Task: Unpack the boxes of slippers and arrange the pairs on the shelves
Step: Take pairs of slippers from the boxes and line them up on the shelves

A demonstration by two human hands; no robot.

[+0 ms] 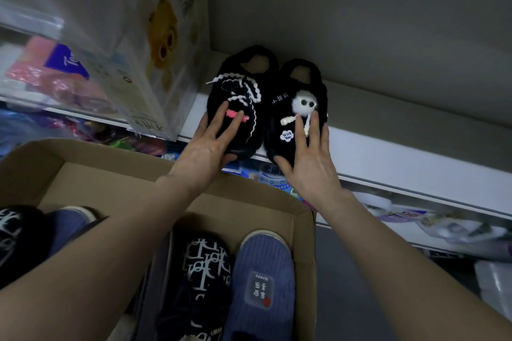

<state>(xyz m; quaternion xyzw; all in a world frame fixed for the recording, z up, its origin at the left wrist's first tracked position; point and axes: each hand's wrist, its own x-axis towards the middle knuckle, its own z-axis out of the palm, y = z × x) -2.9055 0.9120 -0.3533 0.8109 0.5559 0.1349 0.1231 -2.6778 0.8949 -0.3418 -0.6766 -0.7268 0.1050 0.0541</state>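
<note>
Two black fluffy slippers stand side by side on the white shelf (pixel 388 152), toes at its front edge. The left slipper (pixel 243 83) carries white laces and a pink tag; my left hand (pixel 213 141) grips its toe, fingers on top and thumb underneath. The right slipper (pixel 302 86) has a white pom-pom face and a "With You" patch; my right hand (pixel 307 158) holds its toe the same way. Below my arms is an open cardboard box (pixel 302 219) with a blue ribbed slipper (pixel 263 279), a black lettered slipper (pixel 205 266) and more at the left.
A large white printed box (pixel 155 44) stands on the shelf just left of the slippers. Packaged goods fill the shelves at the left (pixel 41 69) and the lower shelf at the right (pixel 432 216). The grey wall (pixel 388 22) backs the shelf.
</note>
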